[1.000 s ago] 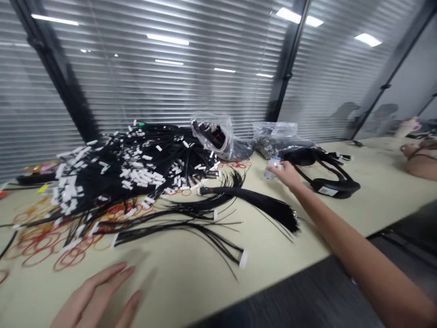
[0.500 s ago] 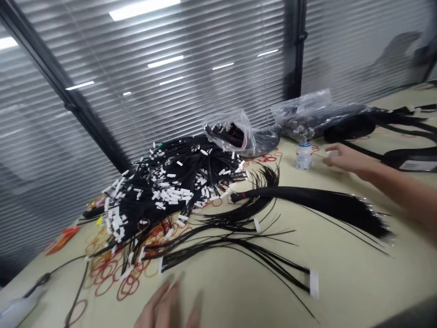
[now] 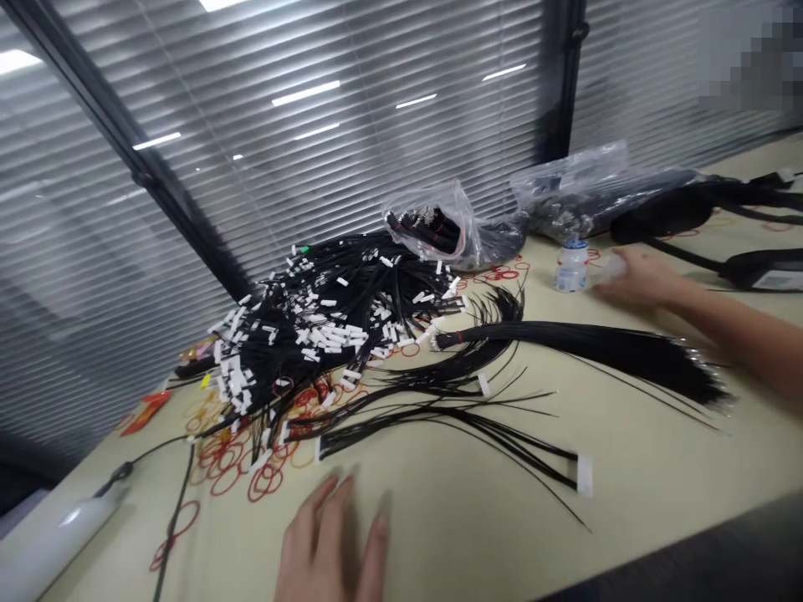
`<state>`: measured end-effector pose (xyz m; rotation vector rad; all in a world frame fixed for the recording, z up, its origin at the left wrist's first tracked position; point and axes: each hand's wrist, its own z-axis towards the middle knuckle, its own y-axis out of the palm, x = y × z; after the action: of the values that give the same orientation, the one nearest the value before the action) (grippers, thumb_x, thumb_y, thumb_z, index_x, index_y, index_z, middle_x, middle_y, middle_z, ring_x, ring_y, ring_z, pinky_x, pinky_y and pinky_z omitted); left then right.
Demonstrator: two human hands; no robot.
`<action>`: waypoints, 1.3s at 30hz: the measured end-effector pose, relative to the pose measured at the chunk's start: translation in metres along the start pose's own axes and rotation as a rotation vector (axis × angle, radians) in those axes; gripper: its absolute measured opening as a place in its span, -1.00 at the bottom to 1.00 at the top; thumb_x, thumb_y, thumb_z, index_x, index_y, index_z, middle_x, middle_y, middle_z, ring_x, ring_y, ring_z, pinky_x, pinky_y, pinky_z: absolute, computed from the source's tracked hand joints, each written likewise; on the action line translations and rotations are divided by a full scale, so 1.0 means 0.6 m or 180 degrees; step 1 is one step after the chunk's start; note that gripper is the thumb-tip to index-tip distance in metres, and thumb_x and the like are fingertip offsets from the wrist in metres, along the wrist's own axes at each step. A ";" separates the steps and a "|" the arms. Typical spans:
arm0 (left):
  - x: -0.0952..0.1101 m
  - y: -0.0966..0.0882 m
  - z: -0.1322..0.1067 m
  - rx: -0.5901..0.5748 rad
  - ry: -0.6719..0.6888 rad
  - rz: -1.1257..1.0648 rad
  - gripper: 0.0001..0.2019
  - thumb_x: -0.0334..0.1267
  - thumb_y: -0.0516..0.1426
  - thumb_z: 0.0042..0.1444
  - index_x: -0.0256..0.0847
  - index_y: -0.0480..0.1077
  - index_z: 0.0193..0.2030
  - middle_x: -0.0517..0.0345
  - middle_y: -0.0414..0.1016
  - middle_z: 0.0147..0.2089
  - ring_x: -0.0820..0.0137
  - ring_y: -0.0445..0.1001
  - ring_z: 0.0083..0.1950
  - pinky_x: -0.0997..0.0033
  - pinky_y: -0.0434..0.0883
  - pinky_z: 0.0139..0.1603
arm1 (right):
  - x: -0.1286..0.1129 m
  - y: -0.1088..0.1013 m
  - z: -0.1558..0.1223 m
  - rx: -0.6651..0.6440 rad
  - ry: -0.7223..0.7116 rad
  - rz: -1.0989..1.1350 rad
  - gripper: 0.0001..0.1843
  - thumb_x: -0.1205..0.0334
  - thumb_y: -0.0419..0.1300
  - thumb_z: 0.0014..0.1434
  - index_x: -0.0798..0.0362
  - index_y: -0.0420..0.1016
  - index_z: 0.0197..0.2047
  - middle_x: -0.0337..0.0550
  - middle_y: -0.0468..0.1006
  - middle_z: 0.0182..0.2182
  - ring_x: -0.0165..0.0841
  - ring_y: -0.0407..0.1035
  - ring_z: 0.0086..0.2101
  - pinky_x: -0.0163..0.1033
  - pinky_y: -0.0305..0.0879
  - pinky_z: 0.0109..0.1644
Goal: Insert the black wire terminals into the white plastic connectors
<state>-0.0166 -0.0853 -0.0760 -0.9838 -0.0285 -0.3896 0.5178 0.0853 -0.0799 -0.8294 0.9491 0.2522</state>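
Note:
My left hand (image 3: pixel 332 548) lies flat on the beige table (image 3: pixel 658 493) at the bottom edge, fingers stretched out, holding nothing. Just beyond it lie loose black wires ending in a white connector (image 3: pixel 585 475). My right hand (image 3: pixel 633 280) rests far right, beside a small clear bottle (image 3: pixel 572 266) that stands upright. Its fingers curl round a small pale thing I cannot make out. A tied bundle of black wires (image 3: pixel 583 347) lies in front of that arm. A big heap of black wires with white tags (image 3: pixel 326 334) fills the middle.
Red rubber bands (image 3: pixel 232 460) are scattered at the left. Two plastic bags (image 3: pixel 439 230) (image 3: pixel 577 188) of parts sit by the window blinds. Black straps (image 3: pixel 690 209) lie at the far right. An orange tool (image 3: pixel 145 411) and a white object (image 3: pixel 50 543) lie at the left.
My right hand has let go of the small bottle and now rests just right of it. My left hand has stayed flat near the table's front edge. The view has swung left.

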 end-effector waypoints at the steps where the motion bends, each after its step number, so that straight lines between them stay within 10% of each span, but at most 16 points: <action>1: 0.002 -0.005 0.001 -0.0088 -0.0014 -0.0041 -0.64 -0.03 -0.03 0.19 -0.16 0.26 0.04 -0.09 0.35 0.05 0.08 0.38 0.06 -0.17 0.37 0.02 | -0.004 -0.001 0.000 -0.0034 0.0028 -0.0081 -0.57 0.41 0.36 -0.36 0.00 0.23 -0.43 -0.17 0.41 -0.26 -0.09 0.22 -0.04 0.12 0.04 0.08; 9: 0.032 -0.039 0.004 -0.0664 -0.0244 0.0016 -0.59 -0.01 -0.04 0.20 -0.17 0.28 0.09 -0.05 0.32 0.11 0.15 0.32 0.14 -0.08 0.35 0.12 | -0.037 -0.013 -0.032 -0.0050 0.0155 -0.0718 -0.05 0.27 0.43 -0.26 0.21 0.12 0.19 0.45 0.04 0.19 0.08 -0.06 0.21 -0.01 -0.08 0.12; 17: 0.021 -0.018 -0.004 -0.0530 -0.0268 -0.0209 -0.48 0.17 -0.08 0.13 -0.06 0.30 0.10 0.03 0.32 0.11 0.08 0.28 0.15 -0.07 0.22 0.19 | -0.045 -0.025 -0.055 -0.0292 -0.0005 -0.1698 -0.49 0.08 0.10 0.21 -0.01 0.16 0.19 0.00 0.19 0.16 -0.20 0.21 0.06 0.00 0.20 0.11; 27: 0.030 -0.028 -0.004 -0.0678 -0.0264 -0.0089 -0.51 0.11 -0.08 0.17 -0.11 0.25 0.12 0.01 0.28 0.14 0.11 0.24 0.18 -0.05 0.21 0.21 | -0.035 -0.017 -0.046 -0.0233 0.0017 -0.1702 -0.51 0.07 0.14 0.16 0.04 0.22 0.13 -0.01 0.21 0.12 -0.18 0.18 0.05 0.01 0.13 0.11; 34: 0.025 -0.025 -0.001 -0.0647 -0.0331 -0.0160 -0.49 0.15 -0.07 0.14 -0.11 0.30 0.08 0.04 0.33 0.11 0.11 0.29 0.16 -0.05 0.25 0.18 | -0.076 -0.030 -0.064 0.0493 -0.0849 -0.1415 -0.50 0.14 0.11 0.09 0.22 0.24 0.05 0.30 0.15 0.09 -0.02 -0.03 0.15 0.00 -0.12 0.20; 39: 0.017 -0.036 0.002 -0.0782 -0.0124 -0.0160 -0.53 0.13 -0.02 0.13 -0.03 0.30 0.08 0.08 0.35 0.11 0.12 0.31 0.14 -0.01 0.27 0.16 | -0.157 -0.021 -0.106 0.0635 -0.1976 -0.0876 -0.62 0.18 -0.05 0.19 0.17 0.28 0.02 0.17 0.21 0.06 -0.16 0.09 0.12 -0.10 -0.01 0.20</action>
<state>-0.0142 -0.0980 -0.0560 -1.2350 -0.0413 -0.4268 0.4304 0.0454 -0.0181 -0.6299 0.2678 0.1568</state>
